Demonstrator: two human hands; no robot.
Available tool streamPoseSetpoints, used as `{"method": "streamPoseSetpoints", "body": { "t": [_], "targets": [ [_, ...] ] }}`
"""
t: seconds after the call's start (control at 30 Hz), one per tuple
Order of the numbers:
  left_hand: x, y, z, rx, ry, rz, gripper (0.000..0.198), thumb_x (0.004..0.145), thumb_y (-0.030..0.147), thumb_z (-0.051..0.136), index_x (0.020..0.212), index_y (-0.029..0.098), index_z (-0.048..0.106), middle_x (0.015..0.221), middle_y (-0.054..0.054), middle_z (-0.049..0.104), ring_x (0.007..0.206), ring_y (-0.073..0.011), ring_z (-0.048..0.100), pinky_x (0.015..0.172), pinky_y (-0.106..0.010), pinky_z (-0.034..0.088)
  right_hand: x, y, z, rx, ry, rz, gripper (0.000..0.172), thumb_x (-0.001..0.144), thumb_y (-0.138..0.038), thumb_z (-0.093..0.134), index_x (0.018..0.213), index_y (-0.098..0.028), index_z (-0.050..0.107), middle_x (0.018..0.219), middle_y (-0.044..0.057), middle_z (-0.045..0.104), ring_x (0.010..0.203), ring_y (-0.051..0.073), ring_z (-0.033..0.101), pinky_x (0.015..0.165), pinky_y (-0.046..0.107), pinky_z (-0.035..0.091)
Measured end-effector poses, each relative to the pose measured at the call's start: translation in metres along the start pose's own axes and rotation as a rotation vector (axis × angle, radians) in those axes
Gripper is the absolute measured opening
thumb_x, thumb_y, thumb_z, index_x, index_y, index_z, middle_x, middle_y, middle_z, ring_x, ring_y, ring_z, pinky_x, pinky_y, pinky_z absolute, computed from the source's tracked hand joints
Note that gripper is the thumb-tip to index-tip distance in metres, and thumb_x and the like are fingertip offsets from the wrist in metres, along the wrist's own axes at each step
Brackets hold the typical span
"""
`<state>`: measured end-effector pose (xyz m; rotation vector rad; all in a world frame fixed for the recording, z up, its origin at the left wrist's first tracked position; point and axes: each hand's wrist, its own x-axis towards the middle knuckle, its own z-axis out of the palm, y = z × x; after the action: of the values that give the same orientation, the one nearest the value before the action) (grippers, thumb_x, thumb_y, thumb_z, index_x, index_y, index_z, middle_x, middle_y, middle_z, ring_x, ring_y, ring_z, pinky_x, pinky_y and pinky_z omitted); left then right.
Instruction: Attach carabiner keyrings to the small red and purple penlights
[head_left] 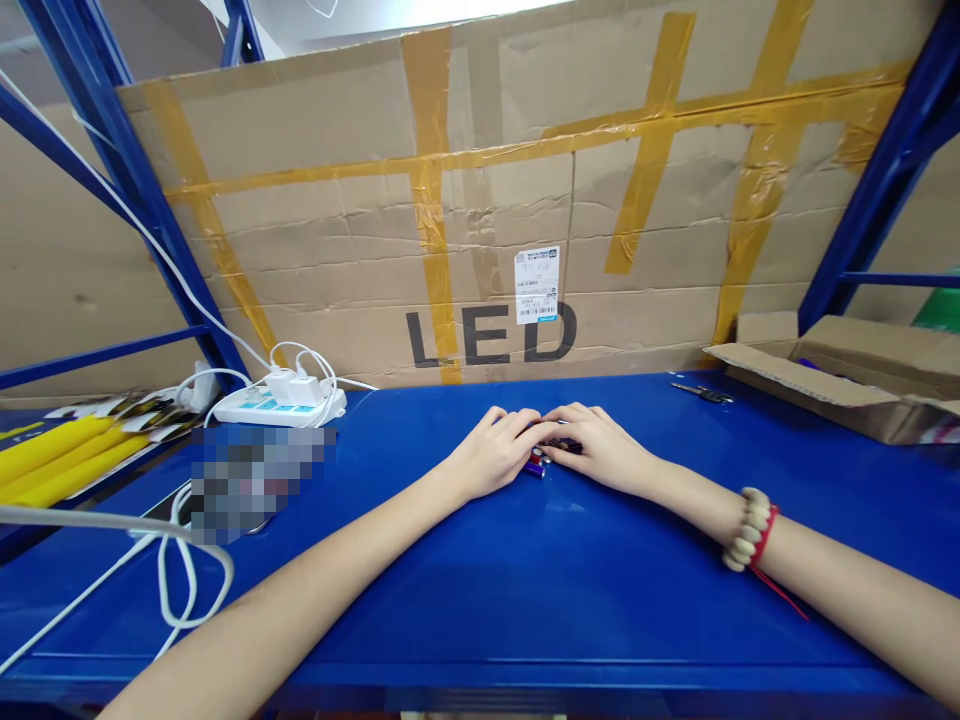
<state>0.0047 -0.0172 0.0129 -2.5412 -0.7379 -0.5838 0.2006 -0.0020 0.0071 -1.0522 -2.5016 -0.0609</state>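
Observation:
Near the middle of the blue tabletop, a small pile of cylindrical batteries lies between my two hands. A purple one and a red one show, with metallic ends; the others are mostly hidden under the fingers. My left hand rests on the left side of the pile, its fingers stretched forward and curved along it. From the right, my right hand arches round the pile, thumb and fingers apart. The fingertips of both hands meet or nearly meet above the batteries. Neither hand visibly lifts anything.
A white power strip with plugs and cables stands back left, beside yellow packages and a blurred-out object. Keys lie back right near an open cardboard box. A taped cardboard sheet closes off the back between blue posts.

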Motion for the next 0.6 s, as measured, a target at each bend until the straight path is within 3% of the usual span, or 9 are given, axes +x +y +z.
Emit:
{"method": "streamPoseSetpoints", "body": {
  "t": [0.17,0.4,0.6],
  "targets": [
    [-0.0004,-0.0001,0.0011,0.039,0.005,0.005,0.034,0.091,0.013,0.027,0.12,0.014,0.046,0.113,-0.011,0.056,0.104,-0.0198,0.054,0.079,-0.031,0.039,0.0005,-0.0013,-0.002,-0.028,0.005,-0.007,0.024,0.086,-0.038,0.049,0.095,-0.026,0.068,0.107,0.006,0.062,0.102,0.024,0.052,0.082,0.04,0.038],
    [-0.0008,-0.0012,0.004,-0.014,0.039,-0.133,0.034,0.091,0.012,0.027,0.121,0.015,0.042,0.113,-0.011,0.053,0.095,-0.0186,0.055,0.078,-0.03,0.043,0.0009,-0.0028,-0.004,-0.076,0.005,-0.01,0.02,0.085,-0.035,0.053,0.091,-0.026,0.07,0.106,0.006,0.062,0.103,0.024,0.052,0.081,0.039,0.038],
    [-0.0021,-0.0044,0.0093,-0.179,0.127,-0.269,0.043,0.094,0.021,0.028,0.137,0.02,0.021,0.104,-0.008,0.054,0.089,-0.0178,0.055,0.079,-0.033,0.045,0.0011,-0.0014,-0.0029,-0.1,0.025,-0.045,0.018,0.085,-0.029,0.053,0.088,-0.023,0.07,0.103,0.006,0.064,0.098,0.023,0.055,0.077,0.038,0.037]
  ]
}}
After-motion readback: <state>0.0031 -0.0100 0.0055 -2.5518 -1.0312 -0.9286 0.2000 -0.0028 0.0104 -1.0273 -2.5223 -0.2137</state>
